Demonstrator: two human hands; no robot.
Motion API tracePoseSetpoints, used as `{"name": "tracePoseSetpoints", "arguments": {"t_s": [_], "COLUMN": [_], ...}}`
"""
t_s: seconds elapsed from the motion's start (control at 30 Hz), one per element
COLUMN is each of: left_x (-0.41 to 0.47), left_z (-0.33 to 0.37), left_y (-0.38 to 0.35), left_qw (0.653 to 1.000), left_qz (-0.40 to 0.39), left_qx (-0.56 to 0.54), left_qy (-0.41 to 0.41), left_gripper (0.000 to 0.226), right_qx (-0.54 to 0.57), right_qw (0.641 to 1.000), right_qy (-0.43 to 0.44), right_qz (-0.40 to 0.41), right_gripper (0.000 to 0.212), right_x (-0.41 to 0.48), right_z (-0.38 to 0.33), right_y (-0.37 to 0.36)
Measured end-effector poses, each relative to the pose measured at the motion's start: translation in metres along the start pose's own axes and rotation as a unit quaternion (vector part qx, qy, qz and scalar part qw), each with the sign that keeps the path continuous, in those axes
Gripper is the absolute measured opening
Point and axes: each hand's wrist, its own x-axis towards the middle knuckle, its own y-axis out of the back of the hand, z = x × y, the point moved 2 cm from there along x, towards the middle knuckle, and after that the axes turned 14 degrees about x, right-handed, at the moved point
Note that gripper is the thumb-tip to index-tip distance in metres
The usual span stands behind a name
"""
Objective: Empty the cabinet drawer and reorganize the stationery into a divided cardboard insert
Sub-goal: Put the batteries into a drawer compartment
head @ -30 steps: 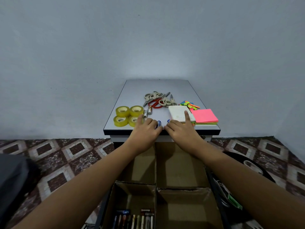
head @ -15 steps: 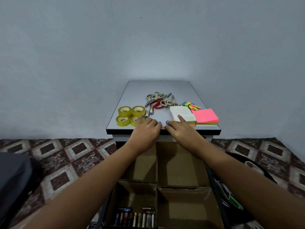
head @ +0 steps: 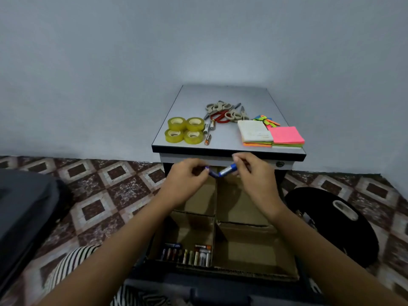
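- Grey laminate tabletop (head: 220, 96) of the cabinet: no hand rests on it now. Half a second ago both hands lay at its front edge. Unsorted stationery is laid out on it.
- Brown cardboard insert (head: 247, 248), divided in four, seated in the open dark drawer (head: 242, 288) below the tabletop. Its near-left compartment holds a row of upright-packed cylindrical batteries (head: 187, 255).
- Left hand (head: 187, 180): lifted off the tabletop edge and now held over the far-left compartment. Its grip is clamped on a small violet-blue battery (head: 210, 172), with only the tip showing past the curled fingers.
- Right hand (head: 254, 180): likewise raised, over the far-right compartment. Its grip is pinched, thumb against fingers, on a blue-and-silver battery (head: 228, 170), angled down toward the other hand. The two battery tips nearly meet above the centre divider.
- Stacked sticky-note pads, one white-topped (head: 254, 131) and one pink-topped (head: 287, 135): unmoved at the right front of the tabletop.
- Four yellow tape rolls (head: 184, 130): unmoved, in a square at the left front.
- Grey- and red-handled scissors (head: 225, 112): unmoved, heaped at the middle rear.
- Loose batteries (head: 208, 133): three remain on the tabletop just beside the tape rolls.
- Assessment: the pick-up of the two front-edge batteries looks complete. Both items are now off the tabletop and in transit. The likely destination is the near-left compartment with the other batteries. Three batteries and all the larger stationery are still to be placed.
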Motion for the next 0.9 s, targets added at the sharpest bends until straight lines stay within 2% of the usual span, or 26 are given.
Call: {"name": "tracePoseSetpoints", "arguments": {"t_s": [0.2, 0.3, 0.5, 0.77, 0.9], "left_x": [-0.046, -0.060, -0.059, -0.049, -0.048], "left_z": [-0.036, -0.051, -0.065, -0.067, -0.070], "left_y": [-0.025, -0.037, -0.047, -0.046, -0.054], "left_qw": [0.989, 0.977, 0.960, 0.926, 0.911], "left_qz": [-0.133, -0.200, -0.264, -0.330, -0.343], "left_qx": [-0.015, 0.000, 0.064, 0.184, 0.222], "left_qy": [0.066, 0.070, 0.059, -0.024, -0.060], "left_gripper": [0.013, 0.014, 0.018, 0.027, 0.029], "right_qx": [0.140, 0.180, 0.180, 0.135, 0.131], "right_qw": [0.969, 0.948, 0.939, 0.943, 0.946], "right_qy": [-0.192, -0.251, -0.267, -0.221, -0.209], "right_qz": [-0.065, -0.074, -0.122, -0.210, -0.209], "right_gripper": [0.012, 0.009, 0.021, 0.018, 0.017], "right_x": [-0.060, -0.075, -0.084, -0.068, -0.064], "right_z": [0.036, 0.049, 0.058, 0.054, 0.055], "right_y": [-0.015, -0.021, -0.024, -0.023, -0.023]}}
